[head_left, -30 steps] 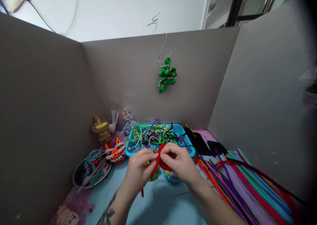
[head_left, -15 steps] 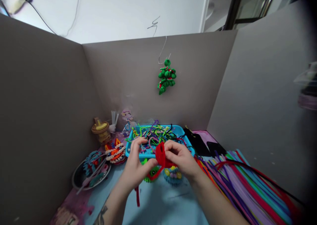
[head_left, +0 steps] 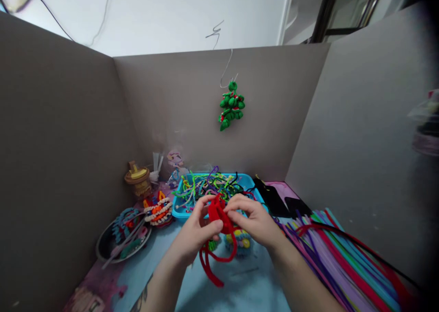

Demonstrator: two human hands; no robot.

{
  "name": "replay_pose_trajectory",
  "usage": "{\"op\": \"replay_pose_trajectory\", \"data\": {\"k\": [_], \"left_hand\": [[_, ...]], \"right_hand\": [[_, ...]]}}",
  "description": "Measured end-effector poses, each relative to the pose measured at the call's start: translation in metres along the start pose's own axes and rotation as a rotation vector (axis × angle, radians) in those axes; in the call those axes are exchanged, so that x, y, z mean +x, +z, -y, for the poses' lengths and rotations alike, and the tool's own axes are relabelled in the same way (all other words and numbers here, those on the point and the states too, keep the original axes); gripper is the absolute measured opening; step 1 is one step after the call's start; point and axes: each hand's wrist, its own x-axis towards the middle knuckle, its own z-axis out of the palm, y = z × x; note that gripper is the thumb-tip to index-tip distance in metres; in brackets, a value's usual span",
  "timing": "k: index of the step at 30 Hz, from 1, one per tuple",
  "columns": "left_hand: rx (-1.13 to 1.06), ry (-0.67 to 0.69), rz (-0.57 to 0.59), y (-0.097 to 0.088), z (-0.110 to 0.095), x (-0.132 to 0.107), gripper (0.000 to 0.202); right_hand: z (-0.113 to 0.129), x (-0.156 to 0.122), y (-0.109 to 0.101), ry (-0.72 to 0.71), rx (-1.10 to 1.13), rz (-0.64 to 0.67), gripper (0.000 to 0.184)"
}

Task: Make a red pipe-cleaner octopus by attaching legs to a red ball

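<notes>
Pinching the red coil point(head_left: 216, 212) at lower centre, the left hand point(head_left: 195, 229) should hold steady while the right hand point(head_left: 254, 218), grip unclear, guides gently.

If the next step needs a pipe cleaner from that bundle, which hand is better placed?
Probably the right hand: it's nearer the pipe-cleaner bundle; the left hand holds the red coil.

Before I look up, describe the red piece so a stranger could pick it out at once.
Find the bright blue tray of tangled strands. At its near side, between the left hand and the right hand, is the red piece. Unlike the long strips side by side at the right, it is bunched up, with loose ends dangling below.
</notes>
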Motion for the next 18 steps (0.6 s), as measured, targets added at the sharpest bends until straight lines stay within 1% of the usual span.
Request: {"op": "replay_pose_trajectory", "data": {"k": [2,4,6,8,11,15,18], "left_hand": [[0.055,0.073,-0.104,0.004,-0.002,0.0,0.065],[0.103,0.17,-0.197,0.005,-0.002,0.0,0.065],[0.14,0.263,-0.253,0.006,-0.001,0.0,0.064],[0.183,0.321,-0.276,0.005,0.0,0.0,0.064],[0.262,0.354,-0.299,0.006,0.0,-0.002,0.063],[0.35,0.408,-0.335,0.009,0.0,-0.003,0.059],[0.41,0.46,-0.396,0.011,0.004,-0.002,0.059]], "right_hand": [[0.006,-0.003,0.001,-0.021,-0.056,-0.122,0.014],[0.012,-0.006,0.004,-0.062,-0.155,-0.23,0.012],[0.018,-0.01,0.008,-0.085,-0.255,-0.282,0.009],[0.022,-0.011,0.013,-0.08,-0.301,-0.302,0.006],[0.024,-0.011,0.017,-0.05,-0.29,-0.3,0.005],[0.021,-0.009,0.02,0.031,-0.183,-0.31,0.009],[0.019,-0.008,0.023,0.091,-0.095,-0.308,0.011]]}}
